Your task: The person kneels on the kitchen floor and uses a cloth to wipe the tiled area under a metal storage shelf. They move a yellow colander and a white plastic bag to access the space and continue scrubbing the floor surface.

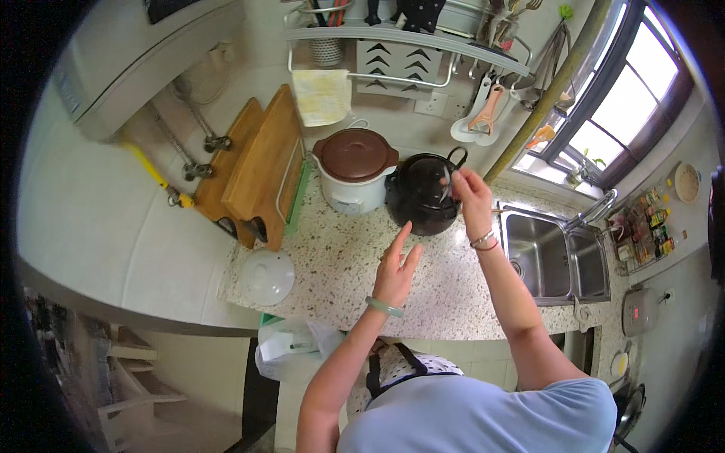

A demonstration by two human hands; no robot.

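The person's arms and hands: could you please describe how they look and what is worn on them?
Both forearms are bare. The left hand has a pale green bangle at the wrist. The right hand has thin bracelets, one red. Light blue short sleeves show at the shoulders.

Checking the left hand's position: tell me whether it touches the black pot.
Apart. The head view shows the left hand raised over the speckled counter, with a strip of counter visible between its fingertips and the black pot.

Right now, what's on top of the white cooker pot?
A brown lid sits on the white cooker pot, covering it fully. Its contents are hidden. The right hand is at the black pot beside it.
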